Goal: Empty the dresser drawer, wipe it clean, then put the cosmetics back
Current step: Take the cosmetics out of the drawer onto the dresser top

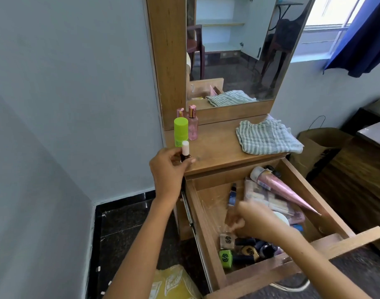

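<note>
"S" logo on green bottle point(225, 258), clear bottle point(227, 241)

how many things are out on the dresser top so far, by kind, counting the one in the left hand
pink glass perfume bottles with rose-gold caps: 2
lime green plastic roll-on bottle: 1
small dark bottle with white cap, held in left hand: 1
striped green-and-white folded cloth: 1
total: 5

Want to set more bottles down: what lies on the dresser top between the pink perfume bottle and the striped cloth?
Head view: bare wood between the pink perfume bottle and the striped cloth.
</note>
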Tool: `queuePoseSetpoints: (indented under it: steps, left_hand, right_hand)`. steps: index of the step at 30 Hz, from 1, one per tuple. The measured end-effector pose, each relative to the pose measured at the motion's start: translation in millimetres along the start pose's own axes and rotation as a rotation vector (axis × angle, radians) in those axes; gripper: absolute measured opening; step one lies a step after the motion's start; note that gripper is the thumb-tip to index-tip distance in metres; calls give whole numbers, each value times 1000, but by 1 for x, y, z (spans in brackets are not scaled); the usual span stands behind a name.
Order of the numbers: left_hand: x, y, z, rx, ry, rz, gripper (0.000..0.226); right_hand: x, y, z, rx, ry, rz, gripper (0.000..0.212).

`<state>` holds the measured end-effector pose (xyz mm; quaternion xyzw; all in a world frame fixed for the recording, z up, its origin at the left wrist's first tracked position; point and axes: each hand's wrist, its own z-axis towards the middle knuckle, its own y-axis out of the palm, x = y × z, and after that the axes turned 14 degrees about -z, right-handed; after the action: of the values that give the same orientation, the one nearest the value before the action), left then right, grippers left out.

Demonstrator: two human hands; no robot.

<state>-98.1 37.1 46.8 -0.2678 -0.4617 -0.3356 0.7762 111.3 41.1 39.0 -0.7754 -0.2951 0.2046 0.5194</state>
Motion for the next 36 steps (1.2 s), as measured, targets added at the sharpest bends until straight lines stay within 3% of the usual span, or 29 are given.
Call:
queuePoseSetpoints:
  steps: [6, 10, 18, 21, 24, 34, 36]
  left_hand:
    - [-8, 10, 15, 40, 3, 23, 33]
    - [-16, 11, 19, 54, 45, 54, 34]
    - [-21, 9, 12, 54, 62, 64, 32]
    - [-19, 8, 12, 50, 40, 46, 32]
    - [-18, 8, 11, 42, 30, 48, 32]
    - [-16, 3, 8, 27, 48, 47, 42]
    - [-13, 0, 5, 38, 33, 46, 46]
  right_hand:
    - [-1, 9, 3, -125, -22, -120, 34]
    - [-1, 11, 1, -76, -39, -112, 34]
    - [2, -63, -3, 302, -47, 226, 14]
    - [-4, -95, 16, 547, 53, 460, 13]
    - [-6, -108, 52, 692, 174, 516, 13]
    - [-26, -112, 101, 666, 178, 427, 12]
    - [-26, -109, 98, 619, 196, 384, 21]
